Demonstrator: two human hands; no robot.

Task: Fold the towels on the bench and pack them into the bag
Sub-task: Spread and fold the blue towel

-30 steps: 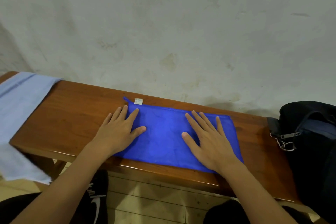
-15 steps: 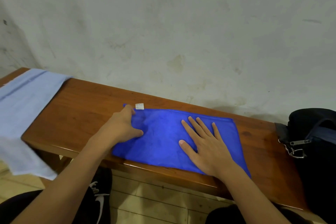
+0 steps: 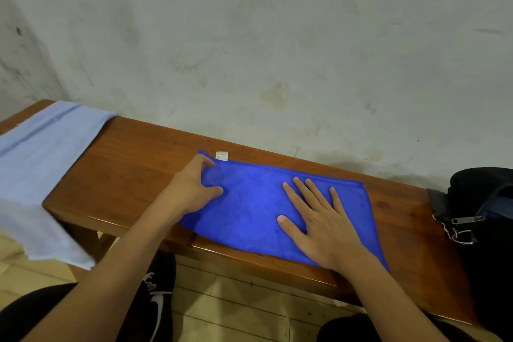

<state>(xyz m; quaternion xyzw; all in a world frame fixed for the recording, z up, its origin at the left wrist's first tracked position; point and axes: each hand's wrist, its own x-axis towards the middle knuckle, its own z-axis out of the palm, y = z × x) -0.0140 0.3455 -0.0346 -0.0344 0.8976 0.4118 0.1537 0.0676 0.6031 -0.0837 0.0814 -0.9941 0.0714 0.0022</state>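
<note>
Towel first: the royal-blue towel (image 3: pixel 258 208) lies folded into a long strip on the wooden desk (image 3: pixel 133 164), its near edge at the desk's front lip and a small white tag (image 3: pixel 221 155) sticking out at its 11 o'clock corner. My left hand (image 3: pixel 191 189) sits at the strip's 9 o'clock end with fingers curled, thumb and fingertips pinching the cloth just below the tag. My right hand (image 3: pixel 322 219) lies flat on the 3 o'clock half, fingers straight and spread, palm pressing the fabric down and grasping nothing. At 9 o'clock from the blue strip, well apart from it, I see a pale-blue towel (image 3: pixel 39 164) draped over the desk's end, one part hanging off the front edge toward the floor. At 3 o'clock a black bag (image 3: pixel 483 203) rests on the far end of the desk, a metal zipper pull (image 3: pixel 466 221) dangling at its side. Behind the desk rises a stained wall (image 3: pixel 277 50).
</note>
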